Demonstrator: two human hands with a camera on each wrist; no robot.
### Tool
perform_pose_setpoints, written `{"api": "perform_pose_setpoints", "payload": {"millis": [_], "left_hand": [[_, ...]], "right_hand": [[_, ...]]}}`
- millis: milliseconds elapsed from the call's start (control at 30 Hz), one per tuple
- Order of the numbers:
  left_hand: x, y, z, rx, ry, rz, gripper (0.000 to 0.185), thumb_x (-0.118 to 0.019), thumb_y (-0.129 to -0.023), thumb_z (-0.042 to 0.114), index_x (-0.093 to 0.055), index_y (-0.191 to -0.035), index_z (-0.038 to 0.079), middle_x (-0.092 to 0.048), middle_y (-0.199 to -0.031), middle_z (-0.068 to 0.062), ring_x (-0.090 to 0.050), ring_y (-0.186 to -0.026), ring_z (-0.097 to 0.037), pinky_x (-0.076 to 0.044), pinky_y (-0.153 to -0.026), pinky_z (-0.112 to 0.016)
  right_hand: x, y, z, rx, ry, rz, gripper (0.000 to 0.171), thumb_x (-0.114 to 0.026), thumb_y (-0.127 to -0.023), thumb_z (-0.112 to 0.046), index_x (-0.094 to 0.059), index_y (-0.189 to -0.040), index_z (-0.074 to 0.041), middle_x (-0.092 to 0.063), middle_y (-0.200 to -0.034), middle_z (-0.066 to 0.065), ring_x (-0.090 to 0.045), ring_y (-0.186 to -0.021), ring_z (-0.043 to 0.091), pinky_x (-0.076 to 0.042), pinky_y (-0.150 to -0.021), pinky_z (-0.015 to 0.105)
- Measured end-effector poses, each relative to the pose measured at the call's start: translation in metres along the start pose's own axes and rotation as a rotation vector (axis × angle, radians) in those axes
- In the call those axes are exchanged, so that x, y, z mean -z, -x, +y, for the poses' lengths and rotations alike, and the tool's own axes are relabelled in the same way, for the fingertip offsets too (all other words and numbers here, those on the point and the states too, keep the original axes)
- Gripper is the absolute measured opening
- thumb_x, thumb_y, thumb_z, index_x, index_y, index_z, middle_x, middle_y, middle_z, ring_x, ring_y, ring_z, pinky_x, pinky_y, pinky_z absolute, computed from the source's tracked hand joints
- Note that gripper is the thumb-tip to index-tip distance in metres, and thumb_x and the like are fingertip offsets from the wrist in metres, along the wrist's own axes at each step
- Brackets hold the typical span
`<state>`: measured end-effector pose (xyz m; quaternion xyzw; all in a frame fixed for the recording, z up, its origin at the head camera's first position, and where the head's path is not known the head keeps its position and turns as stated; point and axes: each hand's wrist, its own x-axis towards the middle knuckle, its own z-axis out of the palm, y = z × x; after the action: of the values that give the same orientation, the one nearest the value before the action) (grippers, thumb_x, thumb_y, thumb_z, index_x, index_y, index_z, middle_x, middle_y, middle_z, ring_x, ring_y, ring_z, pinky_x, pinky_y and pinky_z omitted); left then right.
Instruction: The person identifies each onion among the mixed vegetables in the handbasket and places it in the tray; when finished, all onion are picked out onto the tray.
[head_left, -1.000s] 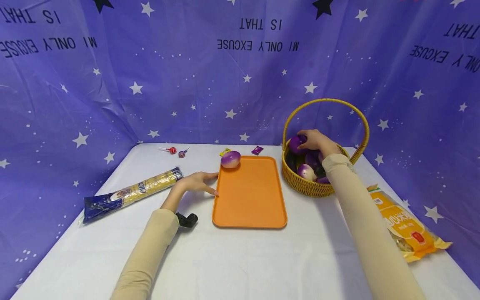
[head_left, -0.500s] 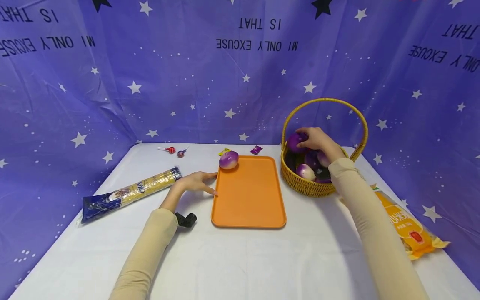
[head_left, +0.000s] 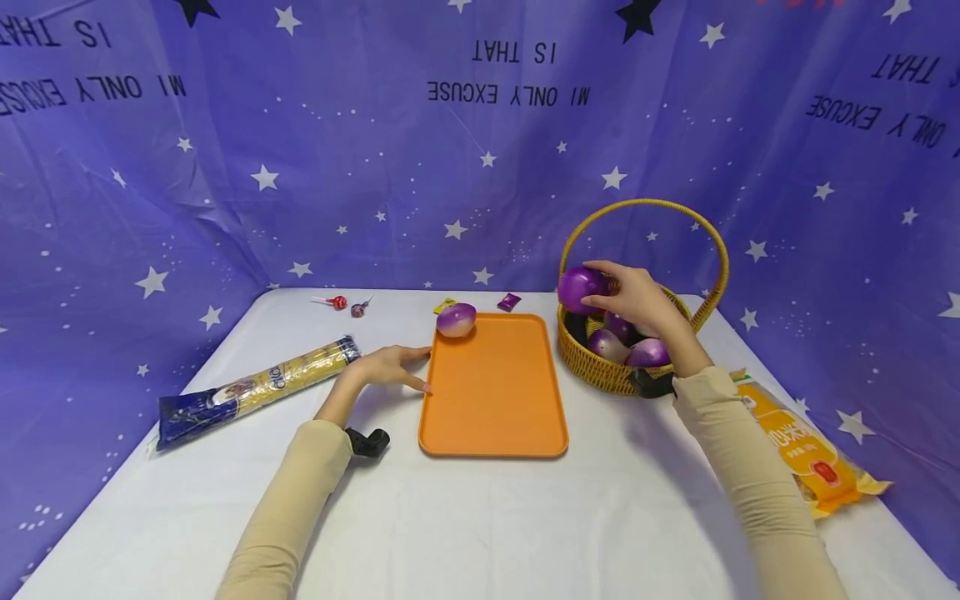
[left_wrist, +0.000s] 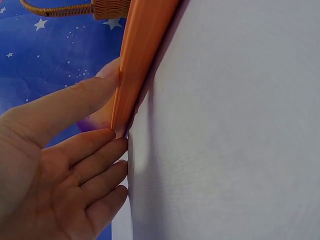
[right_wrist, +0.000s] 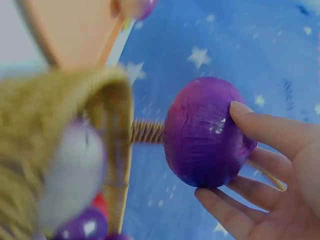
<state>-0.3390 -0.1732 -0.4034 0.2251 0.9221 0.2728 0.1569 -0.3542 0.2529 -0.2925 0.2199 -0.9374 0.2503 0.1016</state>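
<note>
Just over the left side of the wicker basket (head_left: 603,379), my right hand (head_left: 637,300) holds a glossy purple onion (head_left: 579,289) between thumb and fingers. The right wrist view shows the same onion (right_wrist: 207,132) clear of the basket rim, its surface finely wrinkled. My left hand (head_left: 386,367) touches the left edge of the orange tray (head_left: 495,392), thumb and fingertips spread along the rim. In the left wrist view these fingers lie extended beside the tray's side (left_wrist: 137,65). A purple-and-white onion (head_left: 456,320) sits on the tray's far left corner.
More purple-and-white round vegetables (head_left: 609,345) lie in the basket, under its tall arched handle (head_left: 645,202). A spaghetti pack (head_left: 262,392) is at left, an orange food bag (head_left: 810,446) at right. Lollipops (head_left: 339,302) and a purple wrapped candy (head_left: 509,302) lie at the back.
My right hand has lifted the purple onion from among the others and drawn it slightly left, toward the viewer. The left hand stays at the tray edge.
</note>
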Motion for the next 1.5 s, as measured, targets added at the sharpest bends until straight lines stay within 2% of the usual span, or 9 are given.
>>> {"api": "perform_pose_setpoints", "payload": {"millis": [167,267,433,567,667,867,1033,1300,1500], "left_hand": [[0.000,0.001,0.000,0.008,0.008,0.001,0.089,-0.077,-0.079,0.044,-0.035,-0.150,0.010,-0.039,-0.150,-0.015,-0.030,-0.138,-0.039,-0.021,-0.113,-0.055],[0.000,0.001,-0.001,0.013,0.013,0.000,0.089,-0.077,-0.079,0.044,-0.035,-0.150,0.010,-0.039,-0.149,-0.014,-0.031,-0.138,-0.039,-0.021,-0.113,-0.055],[-0.001,0.000,-0.002,0.013,0.014,0.007,0.089,-0.077,-0.079,0.044,-0.036,-0.150,0.010,-0.039,-0.149,-0.014,-0.031,-0.138,-0.038,-0.022,-0.114,-0.054],[-0.001,-0.001,-0.001,0.014,0.014,0.008,0.089,-0.077,-0.079,0.044,-0.036,-0.150,0.011,-0.039,-0.150,-0.013,-0.031,-0.138,-0.038,-0.021,-0.114,-0.054],[-0.001,-0.002,-0.001,0.014,0.014,0.009,0.089,-0.077,-0.079,0.044,-0.036,-0.150,0.011,-0.039,-0.150,-0.013,-0.031,-0.138,-0.038,-0.022,-0.114,-0.054],[-0.001,-0.002,-0.002,0.013,0.015,0.008,0.088,-0.077,-0.079,0.044,-0.036,-0.150,0.010,-0.039,-0.150,-0.012,-0.031,-0.138,-0.037,-0.021,-0.114,-0.053],[-0.001,-0.002,-0.003,0.008,0.013,0.009,0.088,-0.077,-0.079,0.044,-0.036,-0.150,0.010,-0.039,-0.149,-0.013,-0.031,-0.138,-0.037,-0.021,-0.114,-0.053],[-0.003,-0.003,-0.003,0.000,0.012,0.013,0.089,-0.077,-0.079,0.043,-0.036,-0.149,0.009,-0.040,-0.149,-0.013,-0.033,-0.137,-0.037,-0.022,-0.114,-0.053],[-0.003,-0.002,-0.003,0.007,0.011,0.018,0.088,-0.077,-0.079,0.042,-0.036,-0.149,0.009,-0.041,-0.148,-0.012,-0.033,-0.137,-0.037,-0.022,-0.114,-0.053]], "right_hand": [[-0.021,0.012,-0.020,0.107,-0.037,0.015,0.062,-0.076,-0.085,-0.024,-0.050,-0.140,-0.007,-0.057,-0.129,0.022,-0.059,-0.110,0.038,-0.048,-0.094,0.052],[-0.036,0.014,-0.032,0.135,-0.095,-0.001,0.062,-0.077,-0.084,-0.024,-0.052,-0.139,-0.009,-0.060,-0.126,0.019,-0.063,-0.107,0.034,-0.052,-0.091,0.047],[-0.062,0.006,-0.047,0.157,-0.123,-0.036,0.061,-0.077,-0.084,-0.023,-0.053,-0.138,-0.009,-0.063,-0.121,0.018,-0.064,-0.101,0.033,-0.054,-0.087,0.046],[-0.084,-0.008,-0.048,0.173,-0.149,-0.049,0.061,-0.078,-0.083,-0.019,-0.053,-0.138,-0.007,-0.060,-0.127,0.019,-0.062,-0.107,0.037,-0.053,-0.089,0.048],[-0.099,-0.021,-0.043,0.148,-0.161,-0.057,0.061,-0.078,-0.082,-0.021,-0.054,-0.137,-0.008,-0.058,-0.131,0.018,-0.062,-0.107,0.036,-0.052,-0.091,0.047],[-0.120,-0.045,-0.034,0.049,-0.111,-0.101,0.061,-0.076,-0.084,-0.022,-0.053,-0.137,-0.005,-0.054,-0.136,0.019,-0.061,-0.105,0.035,-0.050,-0.092,0.045],[-0.133,-0.061,-0.027,0.008,-0.101,-0.120,0.062,-0.076,-0.084,-0.023,-0.053,-0.137,0.000,-0.050,-0.139,0.021,-0.055,-0.119,0.037,-0.043,-0.102,0.045],[-0.142,-0.073,-0.025,-0.087,-0.138,-0.152,0.064,-0.074,-0.086,-0.028,-0.050,-0.140,-0.003,-0.049,-0.140,0.020,-0.047,-0.128,0.034,-0.035,-0.109,0.043],[-0.145,-0.074,-0.029,-0.091,-0.106,-0.164,0.065,-0.072,-0.087,-0.031,-0.048,-0.142,-0.004,-0.052,-0.138,0.021,-0.049,-0.126,0.036,-0.036,-0.109,0.043]]}}
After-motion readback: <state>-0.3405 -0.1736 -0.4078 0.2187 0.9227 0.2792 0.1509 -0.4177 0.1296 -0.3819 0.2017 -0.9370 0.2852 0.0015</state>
